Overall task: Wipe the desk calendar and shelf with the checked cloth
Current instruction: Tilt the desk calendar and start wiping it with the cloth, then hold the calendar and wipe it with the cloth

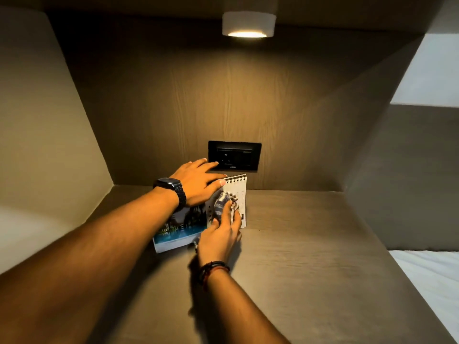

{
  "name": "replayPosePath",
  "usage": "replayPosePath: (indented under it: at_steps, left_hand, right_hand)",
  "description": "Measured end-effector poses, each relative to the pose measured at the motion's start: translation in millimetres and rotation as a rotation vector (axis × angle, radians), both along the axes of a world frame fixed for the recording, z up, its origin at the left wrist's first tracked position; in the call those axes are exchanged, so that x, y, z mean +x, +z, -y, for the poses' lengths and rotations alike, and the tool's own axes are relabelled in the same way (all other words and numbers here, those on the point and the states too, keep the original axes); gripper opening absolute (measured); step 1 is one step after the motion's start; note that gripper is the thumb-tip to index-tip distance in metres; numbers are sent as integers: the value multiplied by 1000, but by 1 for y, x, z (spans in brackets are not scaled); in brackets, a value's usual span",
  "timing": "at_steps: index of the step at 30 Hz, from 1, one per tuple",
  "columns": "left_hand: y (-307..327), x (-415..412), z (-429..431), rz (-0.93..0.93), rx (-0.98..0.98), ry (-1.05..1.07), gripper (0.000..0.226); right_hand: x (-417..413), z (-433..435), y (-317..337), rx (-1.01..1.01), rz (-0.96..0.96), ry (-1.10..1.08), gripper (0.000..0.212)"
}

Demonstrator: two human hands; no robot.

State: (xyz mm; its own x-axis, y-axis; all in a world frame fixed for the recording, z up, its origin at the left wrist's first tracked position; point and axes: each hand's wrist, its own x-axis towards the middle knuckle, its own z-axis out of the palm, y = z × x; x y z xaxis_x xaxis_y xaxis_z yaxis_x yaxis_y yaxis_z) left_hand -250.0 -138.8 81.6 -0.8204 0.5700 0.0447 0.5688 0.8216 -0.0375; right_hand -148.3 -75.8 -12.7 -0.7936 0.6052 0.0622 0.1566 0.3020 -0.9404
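A spiral-bound desk calendar [240, 192] stands on the brown wooden shelf [310, 244], near the back wall. Its white date page faces me, and a flap with a blue pool picture [178, 234] lies out to the left. My left hand [198, 182], with a black watch on the wrist, grips the calendar's top edge at the spiral. My right hand [221, 237] presses the bunched checked cloth [224, 202] against the white page. Most of the cloth is hidden under my fingers.
A black socket plate [234, 155] is set in the back wall just above the calendar. A round lamp [248, 23] shines from the top of the niche. Side walls close in left and right. A white bed sheet [432, 274] shows at the lower right.
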Motion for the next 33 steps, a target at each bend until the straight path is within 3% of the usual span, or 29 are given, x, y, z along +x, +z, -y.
replayPosePath:
  at_steps: [6, 12, 17, 23, 30, 33]
  left_hand:
    - [-1, -4, 2, 47, 22, -15, 52]
    - [-3, -6, 3, 39, 9, -12, 53]
    - [-5, -7, 5, -12, -9, -38, 64]
    - [-7, -10, 5, -8, -11, -26, 72]
    - [-8, -11, 5, -16, -17, -33, 75]
    - [-7, -10, 5, -16, -16, -34, 76]
  right_hand:
    - [7, 8, -9, 104, 45, 13, 60]
    - [-9, 0, 11, -169, 53, -111, 60]
    - [17, 38, -8, 32, 111, 70, 57]
    - [-3, 10, 4, -315, 111, -127, 58]
    - [8, 36, -3, -101, 104, -4, 59]
    - [1, 22, 2, -239, 119, -98, 58]
